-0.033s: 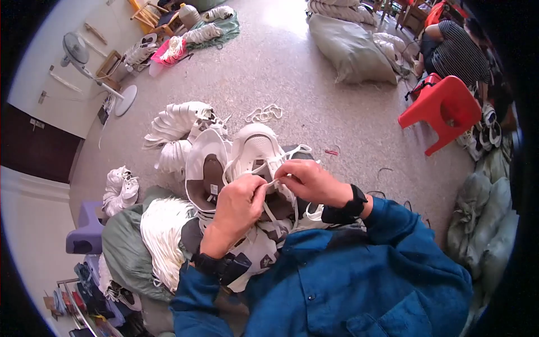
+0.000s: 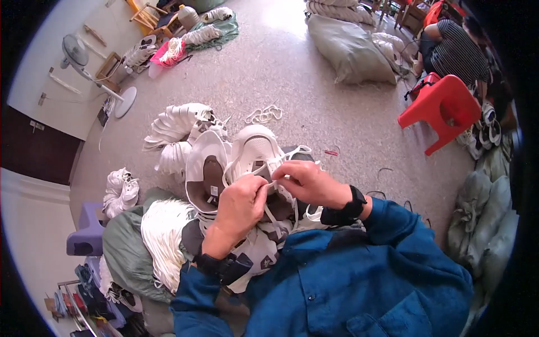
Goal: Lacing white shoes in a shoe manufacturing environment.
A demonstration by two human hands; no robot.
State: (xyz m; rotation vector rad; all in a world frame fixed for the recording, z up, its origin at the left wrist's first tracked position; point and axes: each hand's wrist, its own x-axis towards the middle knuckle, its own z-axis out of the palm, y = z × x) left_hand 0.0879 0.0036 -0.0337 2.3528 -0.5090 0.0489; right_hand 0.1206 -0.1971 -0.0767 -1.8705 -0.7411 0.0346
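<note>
In front of me a white shoe upper (image 2: pixel 252 147) points away, its opening toward my body. A white shoelace (image 2: pixel 270 212) runs through it and hangs loose at the sides. My left hand (image 2: pixel 240 205) pinches the lace between thumb and fingers over the opening. Close beside it, nearly touching, my right hand (image 2: pixel 307 181) also has its fingertips closed on the lace. Both hands cover part of the eyelets. To the left stands a stack of white and brown shoe uppers (image 2: pixel 210 171). A thick bundle of white laces (image 2: pixel 164 238) lies near my left forearm.
Curved stacks of uppers (image 2: pixel 177 123) lie on the floor ahead. A green sack (image 2: pixel 124 253) and purple stool (image 2: pixel 87 233) are at left, a standing fan (image 2: pixel 75 50) farther off. A red stool (image 2: pixel 441 109), grey-green sack (image 2: pixel 348 50) and crouching person (image 2: pixel 460 53) are at right.
</note>
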